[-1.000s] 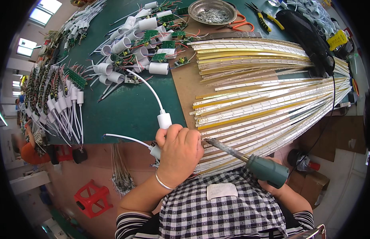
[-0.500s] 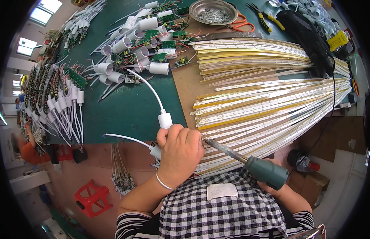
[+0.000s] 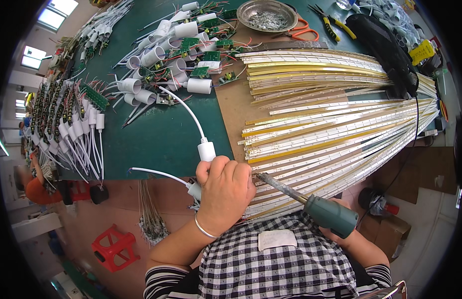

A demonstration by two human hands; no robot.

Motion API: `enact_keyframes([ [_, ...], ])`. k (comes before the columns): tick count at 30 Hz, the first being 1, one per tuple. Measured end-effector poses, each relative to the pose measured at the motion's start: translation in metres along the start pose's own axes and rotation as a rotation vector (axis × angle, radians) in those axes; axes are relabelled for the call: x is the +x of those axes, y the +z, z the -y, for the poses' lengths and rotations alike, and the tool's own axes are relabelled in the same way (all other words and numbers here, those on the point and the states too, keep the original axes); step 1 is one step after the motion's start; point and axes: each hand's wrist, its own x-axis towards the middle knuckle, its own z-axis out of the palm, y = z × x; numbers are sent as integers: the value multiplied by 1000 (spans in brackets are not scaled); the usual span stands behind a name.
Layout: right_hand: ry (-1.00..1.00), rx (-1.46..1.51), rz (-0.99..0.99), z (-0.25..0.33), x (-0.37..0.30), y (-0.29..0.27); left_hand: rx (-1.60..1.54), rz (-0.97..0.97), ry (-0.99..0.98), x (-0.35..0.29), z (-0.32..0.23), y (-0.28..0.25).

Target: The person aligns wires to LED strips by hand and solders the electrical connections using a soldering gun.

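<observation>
My left hand (image 3: pixel 225 195) is closed, knuckles up, over the near left ends of the LED strips (image 3: pixel 310 142). A white cap with a cable (image 3: pixel 206 151) comes out from under its fingers; whatever sits at the fingertips is hidden. A second white cap (image 3: pixel 194 191) with a cable lies against the hand's left side. My right hand (image 3: pixel 335 238), mostly hidden behind the handle, grips a soldering iron (image 3: pixel 332 216) with a thick green handle. The iron's dark tip points left and reaches the fingertips of my left hand.
White caps with green circuit boards (image 3: pixel 178 55) are heaped at the back. A metal bowl of scraps (image 3: pixel 267 16), orange-handled scissors (image 3: pixel 304 33) and yellow-handled pliers (image 3: pixel 335 25) lie beyond the strips. A black mesh-like bundle (image 3: pixel 385 52) presses on them. A red stool (image 3: pixel 115 248) stands on the floor.
The soldering iron's handle has shifted very slightly to the left. Both hands keep their places and grips.
</observation>
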Motion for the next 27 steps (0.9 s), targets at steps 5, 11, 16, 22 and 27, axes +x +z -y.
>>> enact_keyframes([
  [5,440,532,-48,16,-1,-3,-3,13,-4,0,0,-1],
  [11,178,282,-19,-6,-9,-1,5,18,-4,1,-1,-1],
  [16,113,217,-30,3,2,-3,13,7,2,1,0,0],
  [22,46,63,-27,5,2,-4,9,-6,3,0,0,0],
  [27,47,72,-43,10,5,-7,11,-11,12,0,2,2],
])
